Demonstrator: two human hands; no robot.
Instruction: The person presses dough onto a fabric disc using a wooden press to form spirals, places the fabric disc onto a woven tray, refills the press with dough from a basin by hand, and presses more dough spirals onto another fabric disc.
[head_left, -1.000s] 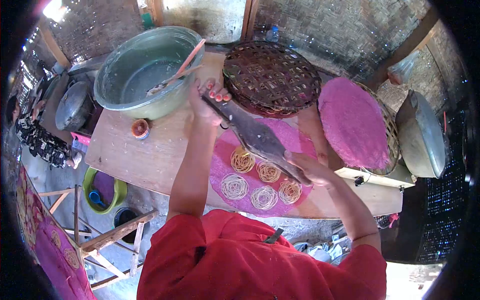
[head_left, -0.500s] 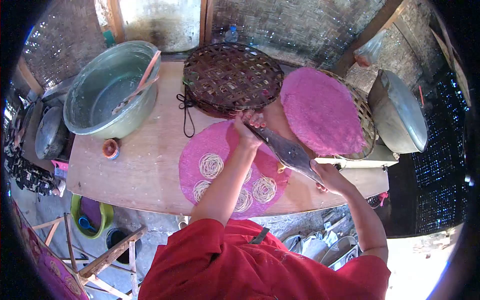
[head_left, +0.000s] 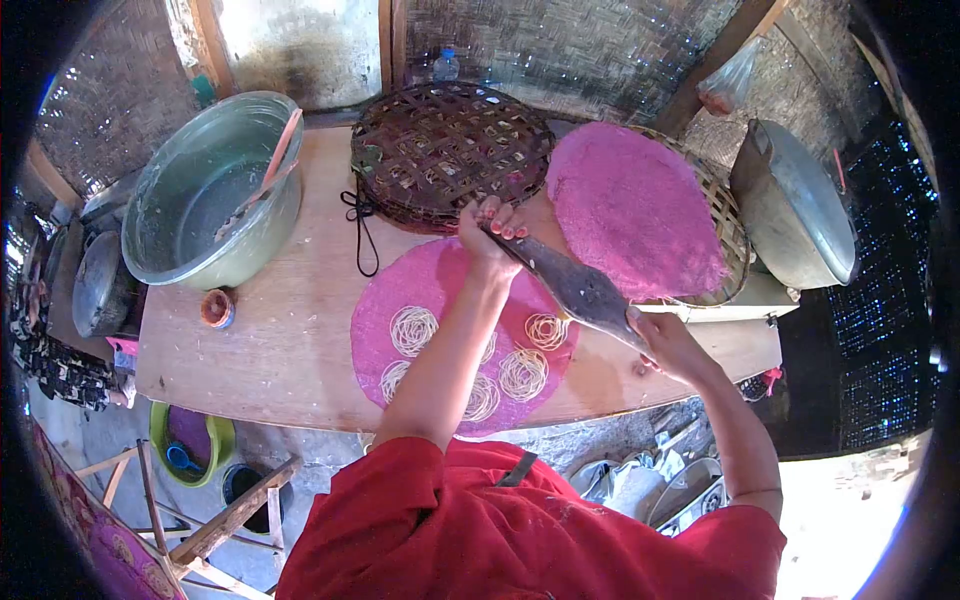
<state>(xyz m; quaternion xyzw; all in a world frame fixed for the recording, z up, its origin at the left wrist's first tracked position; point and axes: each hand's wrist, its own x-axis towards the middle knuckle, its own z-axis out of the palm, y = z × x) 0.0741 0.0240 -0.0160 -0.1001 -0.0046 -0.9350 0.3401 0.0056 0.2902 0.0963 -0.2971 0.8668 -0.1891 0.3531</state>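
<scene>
My left hand [head_left: 488, 238] and my right hand [head_left: 672, 346] are closed around opposite ends of a dark wooden hand press [head_left: 575, 285], long and widest in its middle. It is held slantwise above a round pink cloth [head_left: 405, 278] on the table. Several coiled nests of pale noodle strands lie on this cloth, among them one noodle nest [head_left: 546, 331] just below the press and another noodle nest [head_left: 523, 375] nearer me. My left forearm hides part of the cloth and some coils. The underside of the press is out of sight.
A stack of woven bamboo trays [head_left: 450, 150] sits behind my left hand. To the right, a second pink cloth [head_left: 635, 215] covers another bamboo tray, beside a large metal pot [head_left: 790, 205]. On the left stand a green basin [head_left: 215, 200] and a small jar [head_left: 217, 308].
The press has shifted slightly to the right over the cloth, still in both hands. A noodle coil on the cloth's right side, mostly hidden before, now shows. The view has moved a little.
</scene>
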